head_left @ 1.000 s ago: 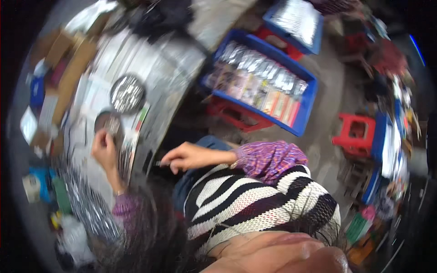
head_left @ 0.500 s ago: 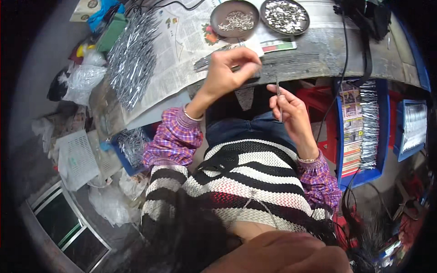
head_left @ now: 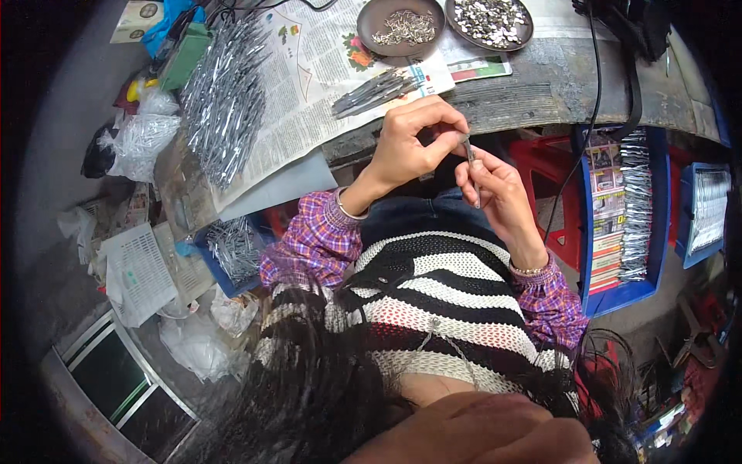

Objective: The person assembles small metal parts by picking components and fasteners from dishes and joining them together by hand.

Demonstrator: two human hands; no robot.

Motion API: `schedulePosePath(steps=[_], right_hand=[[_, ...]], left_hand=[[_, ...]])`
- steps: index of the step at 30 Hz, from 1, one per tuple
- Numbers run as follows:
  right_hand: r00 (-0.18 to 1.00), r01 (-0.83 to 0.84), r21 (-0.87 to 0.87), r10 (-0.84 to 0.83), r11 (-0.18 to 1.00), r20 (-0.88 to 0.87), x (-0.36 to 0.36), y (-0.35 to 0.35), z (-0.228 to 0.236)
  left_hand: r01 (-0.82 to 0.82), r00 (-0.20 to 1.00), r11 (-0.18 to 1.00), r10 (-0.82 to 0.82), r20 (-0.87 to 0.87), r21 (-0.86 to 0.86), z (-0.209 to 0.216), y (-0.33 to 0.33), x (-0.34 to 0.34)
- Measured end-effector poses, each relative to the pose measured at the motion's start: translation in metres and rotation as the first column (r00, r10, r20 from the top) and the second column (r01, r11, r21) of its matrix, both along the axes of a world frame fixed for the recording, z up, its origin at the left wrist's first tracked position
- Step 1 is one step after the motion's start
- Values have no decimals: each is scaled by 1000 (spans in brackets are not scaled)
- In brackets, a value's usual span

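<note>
While right hand (head_left: 498, 187) clamps a slim grey piece (head_left: 469, 151), left hand (head_left: 410, 145) pinched together at its tip, dishes (head_left: 402, 51) hold silvery bits (head_left: 406, 29)

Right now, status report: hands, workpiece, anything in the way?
Right fingers holding slim grey metallic strip. Left fingers at its far end. Thin black cable off right, touching neither.

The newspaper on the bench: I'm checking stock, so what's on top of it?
On the newspaper lie a large heap of slim metal pieces and, beyond the left hand, a smaller bunch; a dark dish overlaps it. What is beneath them cannot be seen.
</note>
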State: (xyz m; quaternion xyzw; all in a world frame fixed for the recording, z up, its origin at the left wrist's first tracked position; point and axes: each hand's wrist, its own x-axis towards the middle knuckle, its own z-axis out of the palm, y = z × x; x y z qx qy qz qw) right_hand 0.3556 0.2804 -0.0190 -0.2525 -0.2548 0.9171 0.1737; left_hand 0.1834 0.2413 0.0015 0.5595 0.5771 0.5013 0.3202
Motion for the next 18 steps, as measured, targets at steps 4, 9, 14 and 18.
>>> schedulePosePath(steps=[4,9,14,18], right_hand=[[1000,-5,10,5,1000,-7,0,-1,-1],[1000,-13,3,13,1000,-4,-1,-1,0],[1000,-5,20,5,1000,-2,0,-3,-2],[1000,3,38,-4,999,5,1,-4,-4]], left_hand=[[-21,997,998,26,-71,60,-1,1,1],[-23,995,999,27,-101,37,1,-1,1],[-32,980,996,48,-191,86,4,-1,6],[-13,971,993,42,-236,120,1,-2,8]])
